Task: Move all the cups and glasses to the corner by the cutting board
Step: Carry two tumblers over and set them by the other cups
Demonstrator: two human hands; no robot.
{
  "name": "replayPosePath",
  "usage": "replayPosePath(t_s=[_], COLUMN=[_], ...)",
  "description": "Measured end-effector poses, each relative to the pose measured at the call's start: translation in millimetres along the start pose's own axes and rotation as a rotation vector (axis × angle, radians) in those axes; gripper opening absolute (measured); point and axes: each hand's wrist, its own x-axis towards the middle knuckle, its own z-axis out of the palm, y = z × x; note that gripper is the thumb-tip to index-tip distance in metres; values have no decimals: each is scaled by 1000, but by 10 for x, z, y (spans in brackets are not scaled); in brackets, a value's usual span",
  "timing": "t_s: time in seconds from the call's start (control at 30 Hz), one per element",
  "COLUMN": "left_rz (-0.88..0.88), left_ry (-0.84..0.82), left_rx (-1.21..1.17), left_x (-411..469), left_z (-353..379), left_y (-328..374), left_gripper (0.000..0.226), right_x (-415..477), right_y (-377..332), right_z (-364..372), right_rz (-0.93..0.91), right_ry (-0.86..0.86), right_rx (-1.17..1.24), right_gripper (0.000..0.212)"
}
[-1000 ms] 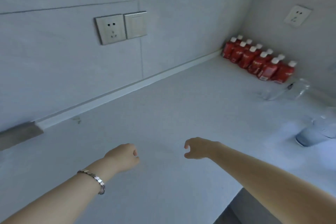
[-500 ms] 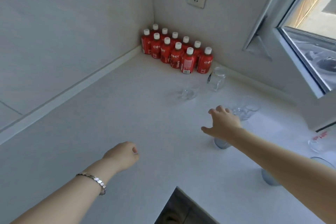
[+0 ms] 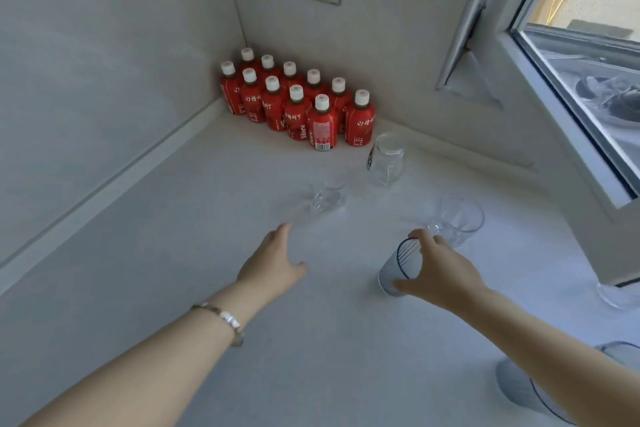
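My left hand (image 3: pixel 273 263) hovers over the pale grey counter (image 3: pixel 138 253), fingers spread and empty, aimed toward the small clear tumbler (image 3: pixel 327 196); my right hand (image 3: pixel 440 274) has its fingers wrapped on the rim of the empty blue-tinted ribbed glass (image 3: pixel 398 267), tilting it to lift.

Print on the red bottles

The red bottles (image 3: pixel 298 104) carry white Chinese characters; one label reads "JUICE" sideways, and the front bottle shows a barcode.
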Motion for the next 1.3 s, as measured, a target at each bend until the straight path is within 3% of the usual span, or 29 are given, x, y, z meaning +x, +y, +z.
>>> replayPosePath(t_s=[0.17,0.3,0.4,0.53,0.77,0.87,1.1,1.3], left_rz=[138,98,83,62,68,29,-295,-547], left_ry=[122,122,93,176,224,253,455,672], left_rx=[106,150,133,86,-129,-120,-71,-148], left_x=[764,1270,1431,1284,70,-599,-2050,-3620], left_z=[-58,64,124,150,94,-45,-495,-614], left_y=[617,754,740,660,-182,-722,-2028,-3212], left_gripper=[99,110,106,84,85,84,82,79], right_x=[236,314,347,323,135,-28,-748,-1982], right_y=[-66,-35,22,25,-414,-813,-2131,-3383], right_z=[-178,-157,-97,-57,27,170,810,1655], right_rz=[-53,-69,-63,-56,-225,-328,-649,-918], right_ry=[91,101,68,35,-51,-104,-211,-290], right_rx=[30,31,37,29,-120,-137,-193,-319], right_gripper=[79,79,81,82,77,77,78,78])
